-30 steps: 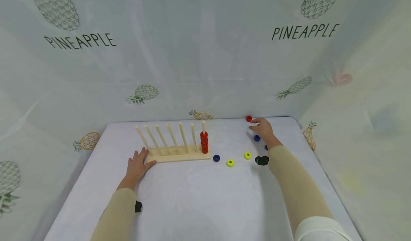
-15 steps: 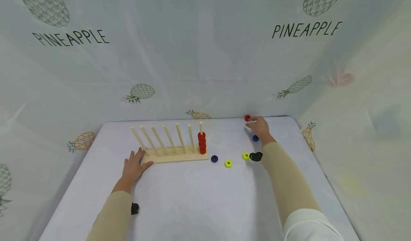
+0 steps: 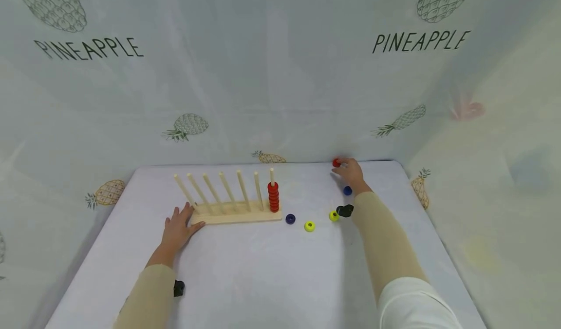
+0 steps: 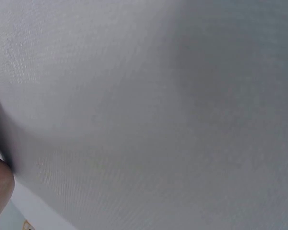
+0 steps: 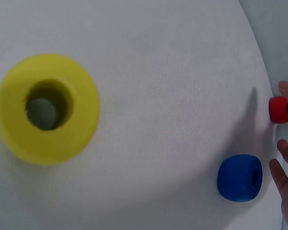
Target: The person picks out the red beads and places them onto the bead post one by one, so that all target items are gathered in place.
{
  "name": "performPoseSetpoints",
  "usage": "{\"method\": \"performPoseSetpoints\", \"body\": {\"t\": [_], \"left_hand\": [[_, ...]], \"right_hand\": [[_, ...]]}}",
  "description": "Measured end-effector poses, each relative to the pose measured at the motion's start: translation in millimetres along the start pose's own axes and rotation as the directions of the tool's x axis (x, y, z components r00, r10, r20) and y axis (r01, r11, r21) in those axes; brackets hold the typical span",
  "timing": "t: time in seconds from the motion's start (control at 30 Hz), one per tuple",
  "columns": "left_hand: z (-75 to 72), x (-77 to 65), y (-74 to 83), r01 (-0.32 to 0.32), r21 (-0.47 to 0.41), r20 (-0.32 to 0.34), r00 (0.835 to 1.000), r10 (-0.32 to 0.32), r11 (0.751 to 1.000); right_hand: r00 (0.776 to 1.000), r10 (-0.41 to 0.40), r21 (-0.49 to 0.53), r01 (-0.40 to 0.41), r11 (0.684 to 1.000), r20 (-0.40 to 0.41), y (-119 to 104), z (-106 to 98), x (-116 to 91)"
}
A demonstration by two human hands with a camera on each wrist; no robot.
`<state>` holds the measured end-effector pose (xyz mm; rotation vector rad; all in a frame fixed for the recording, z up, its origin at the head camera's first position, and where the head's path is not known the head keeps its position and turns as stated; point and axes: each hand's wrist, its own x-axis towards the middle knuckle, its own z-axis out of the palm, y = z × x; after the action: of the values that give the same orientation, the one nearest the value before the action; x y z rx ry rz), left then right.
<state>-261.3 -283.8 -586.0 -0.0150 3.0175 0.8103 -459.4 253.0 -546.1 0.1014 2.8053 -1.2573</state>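
Observation:
A wooden bead stand [image 3: 250,217] with several upright pegs sits left of centre in the head view. Red beads [image 3: 273,197] are stacked on its rightmost peg. My left hand [image 3: 177,229] rests at the base's left end, fingers spread, thumb along the front edge. Close to the table's far edge, my right hand [image 3: 350,172] reaches over a loose red bead [image 5: 280,110]. In the right wrist view, its thumb and forefinger straddle that bead, fingertips right at its sides, while the other fingers are spread. The left wrist view shows mostly blurred white cloth.
A blue bead [image 3: 347,190] lies just in front of the right hand. Two yellow beads [image 3: 309,226] and a dark blue bead [image 3: 290,219] lie right of the stand. A cloth backdrop [image 3: 271,100] rises behind the table [image 3: 258,270].
My right hand has moved slightly left and closed the distance to the red bead, its fingers now around it. The left hand stays at the stand. The head view has shifted slightly.

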Motion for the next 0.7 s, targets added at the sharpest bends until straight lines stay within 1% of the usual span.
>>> {"method": "performPoseSetpoints", "body": {"t": [0.13, 0.2, 0.3, 0.4, 0.53, 0.7], "left_hand": [[-0.3, 4.9, -4.1, 0.005, 0.001, 0.004, 1.0, -0.005, 1.0], [0.4, 4.8, -5.5, 0.011, -0.004, 0.011, 1.0, -0.011, 1.0], [1.6, 3.1, -6.8, 0.018, -0.007, 0.014, 1.0, -0.018, 1.0], [1.7, 2.0, -6.2, 0.018, -0.006, 0.01, 1.0, -0.018, 1.0], [1.4, 2.4, -6.4, 0.01, -0.008, -0.005, 1.0, -0.01, 1.0], [0.4, 2.5, -6.1, 0.006, -0.012, -0.008, 1.0, -0.006, 1.0]], "right_hand": [[0.999, -0.046, -0.016, 0.046, 0.999, 0.017, 0, 3, 5], [0.998, -0.062, -0.02, 0.062, 0.998, 0.029, -1, 4, 7], [0.997, -0.062, -0.021, 0.063, 0.998, 0.048, -1, 6, 8], [0.997, -0.059, -0.051, 0.062, 0.997, 0.057, 2, 7, 12], [0.996, -0.075, -0.073, 0.078, 0.994, 0.05, 3, 8, 15], [0.997, -0.076, -0.07, 0.078, 0.994, 0.019, 3, 11, 13]]}}
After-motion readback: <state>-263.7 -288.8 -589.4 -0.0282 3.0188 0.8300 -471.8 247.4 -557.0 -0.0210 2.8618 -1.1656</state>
